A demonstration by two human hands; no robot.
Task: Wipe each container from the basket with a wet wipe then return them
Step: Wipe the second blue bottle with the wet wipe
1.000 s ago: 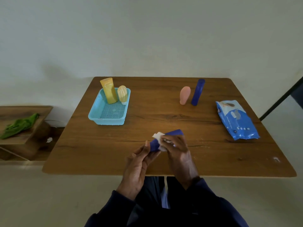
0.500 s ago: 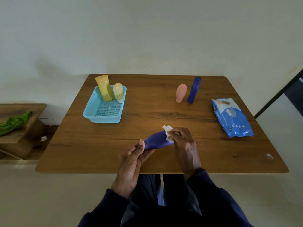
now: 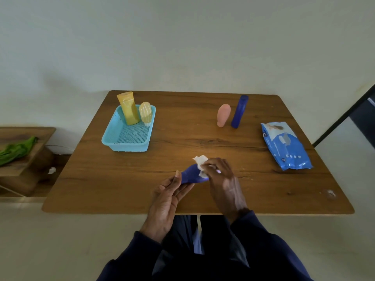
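slip risk first: purple bottle (image 3: 191, 175) is held only at its left end, pinched betw thumb and fingertips of the left hand (image 3: 168, 197), over the near middle of the table (image 3: 121, 189). i can't tell if it touches the wood. right hand (image 3: 223, 179) is curled round the wet wipe (image 3: 200, 162), pressing it on the bottle's right half. wet plastic + a light pinch, so i reckon a hard rub could shove it out of the left fingers and send it rolling twd the near edge. wipe is bunched too, so some surface may get missed. bottle lies near level, long axis running left-right w/ the right end a bit farther away. cap end is hidden, so i can't say which way it points. basket (image 3: 125, 148) sits well apart, far left, w/ a yellow tube (image 3: 127, 108) and pale bottle (image 3: 145, 113) in it.
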